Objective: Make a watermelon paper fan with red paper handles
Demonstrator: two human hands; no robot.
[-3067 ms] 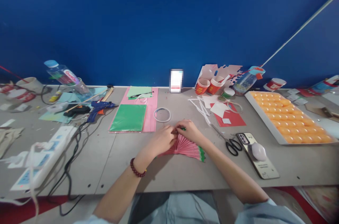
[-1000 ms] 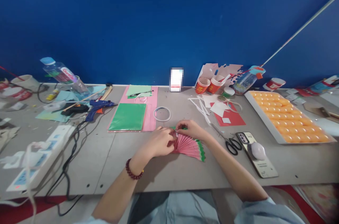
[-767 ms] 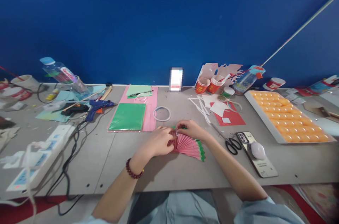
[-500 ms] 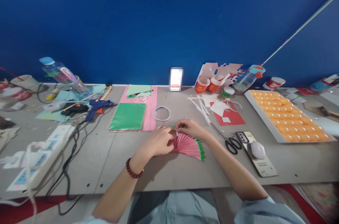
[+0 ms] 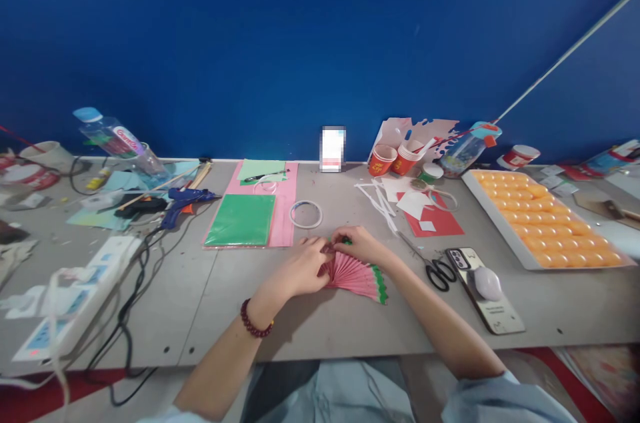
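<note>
A pleated pink paper fan (image 5: 356, 274) with a green scalloped edge lies spread on the table in front of me. My left hand (image 5: 310, 267) is closed on its left part, thumb and fingers pinching the folds and covering much of that side. My right hand (image 5: 359, 243) pinches the fan's upper edge, where a bit of green shows by the fingertips. Both hands nearly meet at the fan's gathered middle. Just beyond them lies a white ring of tape (image 5: 306, 215).
Green paper in a clear sleeve (image 5: 241, 220) and a blue glue gun (image 5: 186, 205) lie to the left, near a power strip (image 5: 83, 296). On the right are scissors (image 5: 439, 274), a phone (image 5: 493, 306), red paper cups (image 5: 384, 161) and a tray of orange balls (image 5: 545, 219).
Almost nothing differs. My hands stay on the fan with only a slight shift of the fingers, and a small white bit between them no longer shows.
</note>
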